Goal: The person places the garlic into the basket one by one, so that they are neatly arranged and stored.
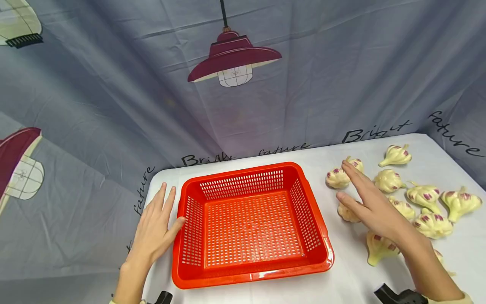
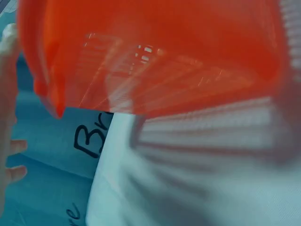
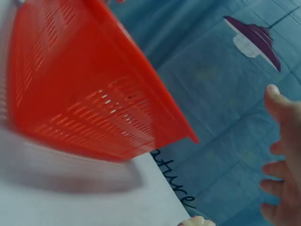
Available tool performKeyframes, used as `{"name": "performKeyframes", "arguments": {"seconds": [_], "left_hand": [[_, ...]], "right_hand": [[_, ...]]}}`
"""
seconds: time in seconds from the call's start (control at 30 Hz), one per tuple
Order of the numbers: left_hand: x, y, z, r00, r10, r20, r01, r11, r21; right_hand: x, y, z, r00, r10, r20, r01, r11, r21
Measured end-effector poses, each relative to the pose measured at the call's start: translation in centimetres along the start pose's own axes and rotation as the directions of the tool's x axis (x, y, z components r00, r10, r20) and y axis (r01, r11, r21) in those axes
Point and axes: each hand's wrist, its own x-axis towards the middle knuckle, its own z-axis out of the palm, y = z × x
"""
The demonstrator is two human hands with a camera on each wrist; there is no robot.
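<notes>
A red plastic basket (image 1: 252,276) with slotted walls and a mesh floor stands on the white table, nothing inside it. At its left rim is my left hand (image 1: 153,230), fingers extended and thumb right by the rim. My right hand (image 1: 373,207) hovers over the garlic on the right, fingers straight, holding nothing. Several garlic bulbs with purple patches lie there, among them one bulb (image 1: 338,178) near the basket, another (image 1: 381,249) under the wrist and one (image 1: 348,212) partly hidden by the hand. The right wrist view shows the basket's side (image 3: 89,94) and the right hand (image 3: 284,160) apart from it.
More garlic bulbs lie farther right, including one (image 1: 395,155) near the back edge and one (image 1: 460,203) near the right edge. A grey curtain (image 1: 322,76) printed with lamps and lettering hangs behind and beside the white table (image 1: 353,270).
</notes>
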Motion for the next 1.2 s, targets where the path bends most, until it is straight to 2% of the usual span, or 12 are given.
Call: {"name": "performKeyframes", "arguments": {"seconds": [0.1,0.23,0.3,0.37,0.43,0.5,0.57,0.7,0.8,0.83,1.07,1.2], "left_hand": [[-0.5,0.2,0.7,0.998,-0.060,-0.037,0.052,0.982,-0.179],[-1.0,0.6,1.7,0.986,-0.165,-0.011,0.147,0.905,-0.400],[-1.3,0.7,2.3,0.980,-0.201,0.007,0.181,0.865,-0.467],[-1.5,0.7,2.8,0.977,-0.214,0.009,0.189,0.837,-0.513],[-1.6,0.7,3.2,0.977,-0.212,0.002,0.180,0.827,-0.532],[-1.5,0.7,3.4,0.980,-0.199,-0.002,0.165,0.819,-0.549],[-1.5,0.6,3.5,0.983,-0.184,0.004,0.154,0.812,-0.563],[-1.3,0.6,3.4,0.984,-0.174,0.027,0.157,0.797,-0.583],[-1.3,0.7,3.3,0.981,-0.186,0.044,0.177,0.793,-0.583],[-1.3,0.8,3.3,0.980,-0.192,0.048,0.184,0.792,-0.582],[-1.3,0.8,3.2,0.976,-0.207,0.067,0.208,0.792,-0.575],[-1.3,0.8,3.3,0.975,-0.204,0.089,0.217,0.782,-0.584]], "right_hand": [[-0.2,-0.5,-0.1,0.999,0.038,0.021,-0.041,0.979,0.197],[-0.6,-0.4,-0.2,1.000,0.013,0.026,-0.022,0.920,0.391],[-0.8,0.1,-0.3,0.999,-0.032,-0.002,0.029,0.874,0.485],[-1.0,0.7,-0.4,0.997,-0.066,-0.027,0.070,0.821,0.566],[-1.3,1.4,-0.6,0.995,-0.091,-0.046,0.099,0.763,0.639],[-1.9,2.2,-0.9,0.996,-0.078,-0.049,0.090,0.711,0.697],[-2.6,2.9,-1.2,0.998,-0.038,-0.045,0.059,0.695,0.716],[-4.1,4.2,-1.8,0.999,0.026,-0.046,0.016,0.683,0.730],[-5.3,5.4,-2.0,0.997,0.036,-0.071,0.028,0.674,0.738],[-5.7,5.8,-2.0,0.996,0.044,-0.082,0.033,0.662,0.749],[-8.9,7.9,-2.2,0.975,0.160,-0.153,0.013,0.650,0.760],[-10.2,8.7,-2.4,0.961,0.210,-0.177,0.014,0.607,0.794]]}}
